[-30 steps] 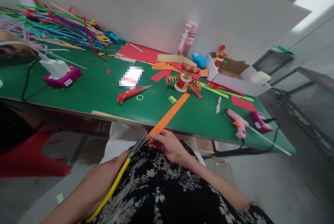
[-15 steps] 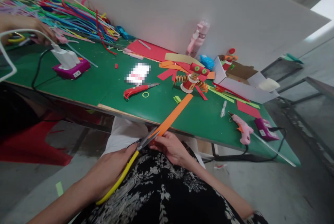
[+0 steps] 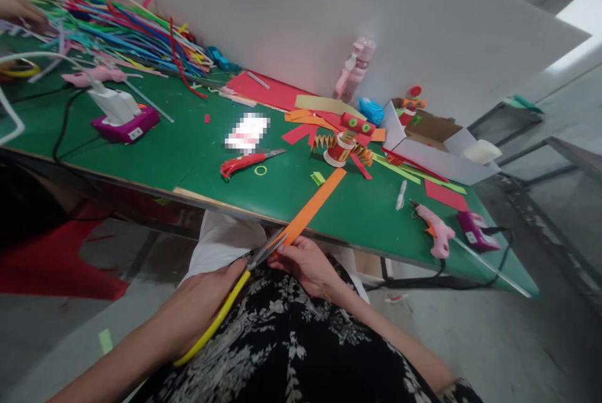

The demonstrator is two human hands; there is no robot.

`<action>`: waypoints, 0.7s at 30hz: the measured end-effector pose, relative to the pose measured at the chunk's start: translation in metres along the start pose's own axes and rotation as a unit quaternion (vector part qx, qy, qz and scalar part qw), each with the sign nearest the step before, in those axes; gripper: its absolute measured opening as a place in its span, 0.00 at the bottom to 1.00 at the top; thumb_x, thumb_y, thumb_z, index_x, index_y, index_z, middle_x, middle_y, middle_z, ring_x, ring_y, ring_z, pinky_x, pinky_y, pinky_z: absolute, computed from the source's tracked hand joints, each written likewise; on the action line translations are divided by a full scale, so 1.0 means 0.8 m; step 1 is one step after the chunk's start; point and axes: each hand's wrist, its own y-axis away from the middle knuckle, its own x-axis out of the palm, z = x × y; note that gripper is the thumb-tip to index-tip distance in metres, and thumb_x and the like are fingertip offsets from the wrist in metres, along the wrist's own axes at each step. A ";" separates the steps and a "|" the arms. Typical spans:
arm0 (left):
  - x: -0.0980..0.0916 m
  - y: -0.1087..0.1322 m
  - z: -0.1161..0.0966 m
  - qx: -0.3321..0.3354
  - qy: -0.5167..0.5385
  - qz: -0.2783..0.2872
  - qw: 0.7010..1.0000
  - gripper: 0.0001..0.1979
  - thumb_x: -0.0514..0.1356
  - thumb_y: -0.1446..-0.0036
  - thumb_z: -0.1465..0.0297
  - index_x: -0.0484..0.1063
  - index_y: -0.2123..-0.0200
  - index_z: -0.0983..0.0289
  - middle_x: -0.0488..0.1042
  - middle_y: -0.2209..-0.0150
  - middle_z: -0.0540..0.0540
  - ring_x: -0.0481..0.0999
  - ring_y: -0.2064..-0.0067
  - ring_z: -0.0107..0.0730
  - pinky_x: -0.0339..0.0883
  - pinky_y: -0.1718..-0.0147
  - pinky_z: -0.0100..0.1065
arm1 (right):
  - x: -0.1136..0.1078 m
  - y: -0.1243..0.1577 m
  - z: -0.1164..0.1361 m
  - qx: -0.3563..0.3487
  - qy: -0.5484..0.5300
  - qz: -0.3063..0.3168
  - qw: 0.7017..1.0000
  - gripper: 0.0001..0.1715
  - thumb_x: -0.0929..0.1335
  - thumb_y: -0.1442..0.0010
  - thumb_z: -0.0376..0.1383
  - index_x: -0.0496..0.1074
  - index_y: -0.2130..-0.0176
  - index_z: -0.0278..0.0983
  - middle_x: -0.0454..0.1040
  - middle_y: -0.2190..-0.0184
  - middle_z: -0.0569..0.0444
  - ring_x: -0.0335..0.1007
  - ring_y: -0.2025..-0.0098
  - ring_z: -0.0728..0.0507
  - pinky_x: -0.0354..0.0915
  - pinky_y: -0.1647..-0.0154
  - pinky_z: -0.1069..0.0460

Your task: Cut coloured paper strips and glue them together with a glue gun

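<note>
Yellow-handled scissors (image 3: 226,309) are gripped in my left hand (image 3: 207,296), with their blades slightly parted around the near end of an orange paper strip (image 3: 316,207). Between its thumb and fingers, my right hand (image 3: 305,265) pinches that end of the strip beside the blades. The strip's far part reaches over the table edge toward a paper figure (image 3: 339,151) with a red head, green eyes and folded arms. My left fingers are partly hidden by the hand itself and the handle.
A red utility knife (image 3: 243,165), blade out, lies on the green table (image 3: 202,162). To the right are a pink glue gun (image 3: 437,230), a purple power block (image 3: 476,230) and a white box (image 3: 433,155). Pipe cleaners (image 3: 136,30) lie far left near a co-worker's hand (image 3: 21,9).
The co-worker's hand has moved back and left, leaving the left pink glue gun in plain sight on the table. My hands, the scissors and the strip have barely moved.
</note>
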 end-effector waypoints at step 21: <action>0.004 0.000 0.004 0.031 0.040 -0.013 0.999 0.30 0.50 0.42 0.65 0.54 0.35 0.53 0.76 0.45 0.55 0.77 0.48 0.42 0.67 0.53 0.36 | 0.000 -0.001 -0.004 -0.006 0.008 -0.007 1.000 0.19 0.81 0.64 0.39 0.78 0.70 0.34 0.79 0.72 0.54 0.73 0.72 0.50 0.70 0.69 0.56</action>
